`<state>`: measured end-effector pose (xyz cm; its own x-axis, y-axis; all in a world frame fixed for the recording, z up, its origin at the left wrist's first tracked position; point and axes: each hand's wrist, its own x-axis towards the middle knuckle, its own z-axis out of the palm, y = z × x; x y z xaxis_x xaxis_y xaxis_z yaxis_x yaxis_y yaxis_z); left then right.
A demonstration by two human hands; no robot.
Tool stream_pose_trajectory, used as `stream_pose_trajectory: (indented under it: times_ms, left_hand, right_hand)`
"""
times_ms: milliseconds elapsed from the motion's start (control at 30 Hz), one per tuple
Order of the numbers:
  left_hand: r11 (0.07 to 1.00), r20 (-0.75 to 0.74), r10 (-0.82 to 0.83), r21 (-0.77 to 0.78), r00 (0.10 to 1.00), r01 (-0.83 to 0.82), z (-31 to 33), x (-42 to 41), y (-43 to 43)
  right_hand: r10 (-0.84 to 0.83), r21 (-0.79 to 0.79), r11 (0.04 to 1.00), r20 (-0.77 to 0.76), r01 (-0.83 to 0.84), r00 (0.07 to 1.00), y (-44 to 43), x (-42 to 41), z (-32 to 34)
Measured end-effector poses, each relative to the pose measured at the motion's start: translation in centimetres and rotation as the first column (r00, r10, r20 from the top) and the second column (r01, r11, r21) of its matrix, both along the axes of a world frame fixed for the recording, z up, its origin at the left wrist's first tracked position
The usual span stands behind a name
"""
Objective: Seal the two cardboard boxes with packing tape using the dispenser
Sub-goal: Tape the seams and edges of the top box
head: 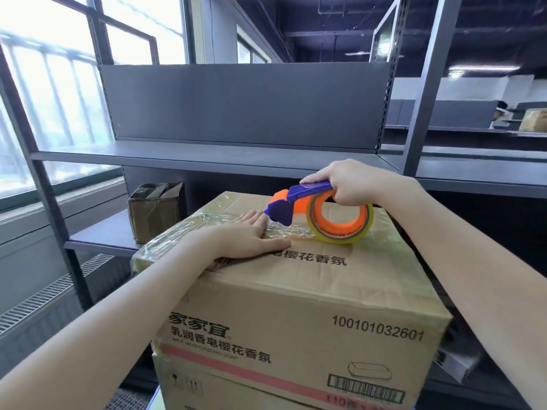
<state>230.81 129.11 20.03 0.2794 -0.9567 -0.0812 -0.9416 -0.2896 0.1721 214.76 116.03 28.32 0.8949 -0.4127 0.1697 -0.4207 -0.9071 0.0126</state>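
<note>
A large printed cardboard box fills the centre of the head view, its top crossed by wrinkled clear tape. My left hand lies flat on the box top, fingers straight, pressing the tape beside the dispenser's nose. My right hand grips the blue handle of the tape dispenser, whose orange hub and yellowish tape roll rest on the box top. A smaller, darker taped cardboard box stands on the low shelf behind and to the left.
Grey metal shelving rises just behind the box, with a shelf board right above the hands. A shelf upright and bright windows are at left. More shelving runs off to the right, with a person far back.
</note>
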Motion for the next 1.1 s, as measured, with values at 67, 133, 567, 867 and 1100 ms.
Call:
stream_pose_trajectory:
  times_ms: [67, 133, 567, 867, 1100]
  left_hand:
    - [1.0, -0.002, 0.011, 0.005, 1.0, -0.011, 0.1, -0.3, 0.2]
    - [1.0, -0.001, 0.02, 0.012, 1.0, -0.02, 0.3, -0.7, 0.4]
    - [0.988, 0.032, 0.047, 0.145, 0.998, -0.051, 1.5, -2.1, 0.1]
    - [0.989, 0.094, -0.084, 0.127, 0.992, 0.072, 2.0, -9.0, -2.9]
    - [0.993, 0.012, -0.089, 0.078, 0.996, 0.088, 1.3, -8.8, -2.2]
  right_hand:
    - [-0.003, 0.005, 1.0, 0.002, 0.003, 1.0, 0.0, -0.3, 0.1]
    - [0.0, 0.012, 1.0, 0.009, 0.0, 1.0, 0.1, -0.4, -0.1]
    - [-0.125, 0.019, 0.992, 0.104, 0.124, 0.987, -3.6, -9.5, 0.2]
    - [-0.126, 0.028, 0.992, 0.093, 0.124, 0.988, -3.6, -8.5, 0.1]
    - [-0.095, -0.013, 0.995, 0.046, 0.096, 0.994, -3.5, -7.7, 0.3]
